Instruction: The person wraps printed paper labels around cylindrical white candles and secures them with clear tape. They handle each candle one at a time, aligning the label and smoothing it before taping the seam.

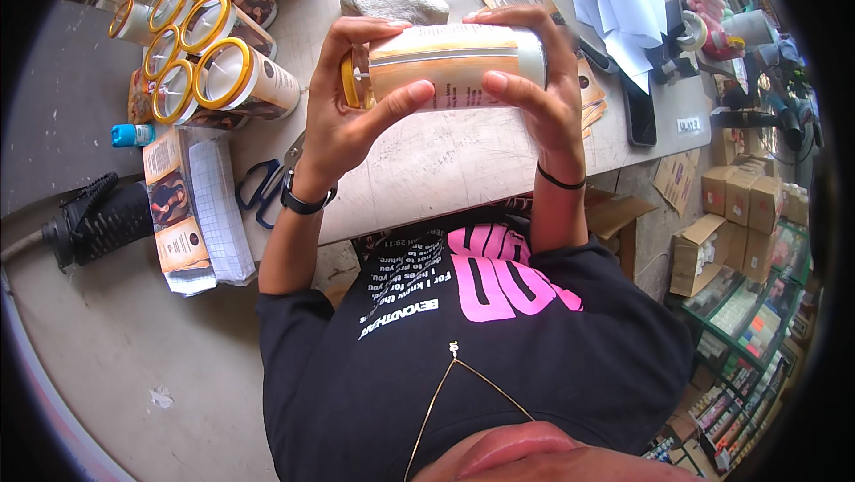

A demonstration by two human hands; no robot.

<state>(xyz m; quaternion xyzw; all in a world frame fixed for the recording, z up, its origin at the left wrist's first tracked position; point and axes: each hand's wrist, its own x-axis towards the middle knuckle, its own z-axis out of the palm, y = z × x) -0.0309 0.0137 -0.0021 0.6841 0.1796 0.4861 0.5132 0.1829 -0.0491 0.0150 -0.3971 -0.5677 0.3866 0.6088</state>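
Both my hands hold a white cylindrical jar (485, 41) on its side above the table. A printed cream and orange label wraps round it, and a pale seam runs along its length. My left hand (343, 117) grips the end with the gold rim, thumb pressed on the label. Round the other end curl the fingers of my right hand (557, 94), its thumb also on the label. Just beyond the jar lies a bunched grey cloth (392, 4). Near my left wrist rest blue-handled scissors (258, 192).
Several similar gold-rimmed jars (276, 90) stand at the far left. Printed label sheets (174, 206) hang over the near table edge beside a black bottle (102, 224). To the right are a phone (641, 117) and white papers (619, 14). Cardboard boxes (735, 192) sit beyond the table.
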